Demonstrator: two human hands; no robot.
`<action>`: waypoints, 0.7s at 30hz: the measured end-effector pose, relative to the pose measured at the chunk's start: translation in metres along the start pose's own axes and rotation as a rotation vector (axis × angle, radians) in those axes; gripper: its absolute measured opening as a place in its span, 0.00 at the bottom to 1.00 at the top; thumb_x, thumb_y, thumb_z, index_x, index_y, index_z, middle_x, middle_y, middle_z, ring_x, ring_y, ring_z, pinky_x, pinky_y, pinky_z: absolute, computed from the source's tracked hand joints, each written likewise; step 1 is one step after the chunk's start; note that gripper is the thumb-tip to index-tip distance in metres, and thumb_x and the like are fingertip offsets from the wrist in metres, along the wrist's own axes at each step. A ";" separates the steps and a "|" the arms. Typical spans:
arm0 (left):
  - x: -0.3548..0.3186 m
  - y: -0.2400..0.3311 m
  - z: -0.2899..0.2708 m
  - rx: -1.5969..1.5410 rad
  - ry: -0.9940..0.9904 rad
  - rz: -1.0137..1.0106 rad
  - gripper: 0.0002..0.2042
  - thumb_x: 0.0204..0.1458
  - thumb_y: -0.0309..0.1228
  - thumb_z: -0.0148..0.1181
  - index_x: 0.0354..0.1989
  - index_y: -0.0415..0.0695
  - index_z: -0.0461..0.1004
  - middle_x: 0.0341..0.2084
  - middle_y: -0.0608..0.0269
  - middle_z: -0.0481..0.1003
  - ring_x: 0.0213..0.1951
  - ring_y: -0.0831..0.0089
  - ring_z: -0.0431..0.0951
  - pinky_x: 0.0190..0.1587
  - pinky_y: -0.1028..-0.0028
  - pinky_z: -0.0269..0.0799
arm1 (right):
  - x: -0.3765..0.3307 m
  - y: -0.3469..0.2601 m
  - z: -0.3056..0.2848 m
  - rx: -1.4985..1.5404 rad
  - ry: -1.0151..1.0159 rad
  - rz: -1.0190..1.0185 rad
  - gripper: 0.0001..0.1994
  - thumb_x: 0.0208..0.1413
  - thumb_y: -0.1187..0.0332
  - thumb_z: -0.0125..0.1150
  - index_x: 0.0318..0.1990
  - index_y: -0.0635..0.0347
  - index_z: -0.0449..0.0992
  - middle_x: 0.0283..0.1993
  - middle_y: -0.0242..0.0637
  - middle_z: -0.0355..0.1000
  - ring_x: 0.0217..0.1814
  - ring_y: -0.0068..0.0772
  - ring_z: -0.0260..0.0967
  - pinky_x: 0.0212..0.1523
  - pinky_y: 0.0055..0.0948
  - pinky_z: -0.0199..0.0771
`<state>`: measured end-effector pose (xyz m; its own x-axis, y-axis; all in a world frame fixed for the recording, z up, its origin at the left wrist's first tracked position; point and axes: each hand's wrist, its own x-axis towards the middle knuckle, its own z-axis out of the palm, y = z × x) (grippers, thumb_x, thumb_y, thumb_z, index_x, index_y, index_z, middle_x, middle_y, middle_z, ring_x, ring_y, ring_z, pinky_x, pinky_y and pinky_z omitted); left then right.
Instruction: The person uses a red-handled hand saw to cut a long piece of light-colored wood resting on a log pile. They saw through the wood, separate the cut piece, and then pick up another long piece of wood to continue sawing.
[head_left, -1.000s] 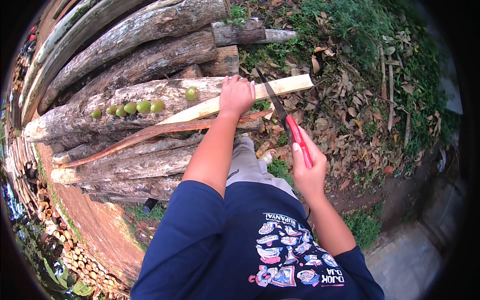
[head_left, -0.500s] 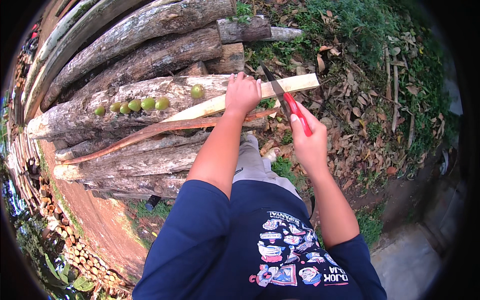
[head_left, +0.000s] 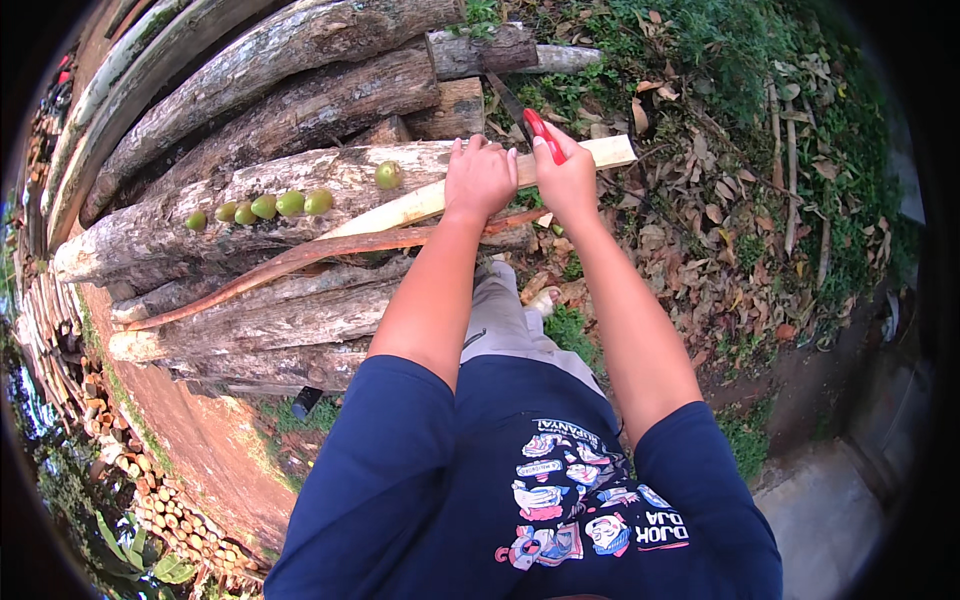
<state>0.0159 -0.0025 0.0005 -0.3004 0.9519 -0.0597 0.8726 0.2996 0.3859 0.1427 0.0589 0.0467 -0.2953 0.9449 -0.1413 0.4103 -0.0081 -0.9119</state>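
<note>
My left hand (head_left: pixel 480 180) is closed over a pale sawn wooden board (head_left: pixel 612 152), which lies slantwise across a log (head_left: pixel 130 240). The board's right end sticks out past the log. In my right hand (head_left: pixel 566 182) is the red handle of a hand saw (head_left: pixel 508 102), its dark blade pointing away and to the left across the board. The blade's lower part is hidden behind my hand. A long reddish-brown strip of wood (head_left: pixel 290 264) runs along the near side of the board. Several green round fruits (head_left: pixel 263 206) sit on the log, one (head_left: pixel 388 174) apart, close to my left hand.
More thick logs (head_left: pixel 290 70) are stacked beyond and nearer to me. Dry leaves (head_left: pixel 690 240) and green plants (head_left: pixel 740 70) cover the ground on the right. A pile of cut wood (head_left: pixel 180 510) lies at the lower left past a reddish dirt path (head_left: pixel 200 430).
My right hand has pushed the saw away from me across the board, so its handle now stands above the board. My left hand keeps its hold.
</note>
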 end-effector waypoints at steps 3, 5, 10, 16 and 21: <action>0.000 -0.006 0.004 0.015 -0.006 -0.001 0.20 0.69 0.40 0.49 0.38 0.40 0.85 0.40 0.56 0.85 0.56 0.60 0.78 0.68 0.49 0.67 | -0.062 -0.029 -0.037 0.052 -0.062 0.075 0.21 0.67 0.69 0.59 0.65 0.69 0.76 0.46 0.46 0.84 0.42 0.25 0.78 0.47 0.31 0.78; -0.005 -0.004 0.004 0.021 -0.031 -0.007 0.20 0.69 0.40 0.48 0.38 0.42 0.86 0.41 0.58 0.84 0.56 0.60 0.78 0.69 0.49 0.66 | -0.115 -0.039 -0.073 0.071 -0.103 0.164 0.23 0.69 0.71 0.58 0.69 0.69 0.73 0.43 0.34 0.80 0.37 0.17 0.71 0.41 0.22 0.74; -0.004 -0.001 0.008 0.018 -0.001 0.003 0.20 0.69 0.39 0.48 0.38 0.42 0.86 0.42 0.59 0.85 0.55 0.61 0.78 0.68 0.51 0.67 | -0.173 -0.035 -0.110 0.112 -0.097 0.133 0.25 0.68 0.76 0.57 0.71 0.70 0.70 0.44 0.35 0.80 0.37 0.15 0.70 0.40 0.20 0.72; -0.007 0.003 0.005 0.032 -0.012 0.058 0.19 0.69 0.38 0.49 0.37 0.41 0.85 0.39 0.56 0.85 0.54 0.59 0.79 0.62 0.54 0.70 | -0.092 -0.007 -0.048 0.135 -0.004 -0.052 0.23 0.67 0.74 0.59 0.69 0.67 0.73 0.38 0.31 0.79 0.33 0.13 0.69 0.34 0.21 0.72; 0.002 -0.003 0.000 0.024 -0.068 0.019 0.20 0.70 0.39 0.47 0.38 0.40 0.85 0.41 0.55 0.84 0.56 0.58 0.78 0.65 0.57 0.68 | -0.076 0.021 -0.027 0.239 0.010 -0.127 0.24 0.65 0.74 0.61 0.68 0.67 0.73 0.39 0.43 0.83 0.31 0.18 0.73 0.37 0.24 0.77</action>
<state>0.0122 -0.0013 -0.0006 -0.2573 0.9594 -0.1156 0.8872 0.2819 0.3652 0.1970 -0.0040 0.0485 -0.3221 0.9465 -0.0176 0.1553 0.0345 -0.9873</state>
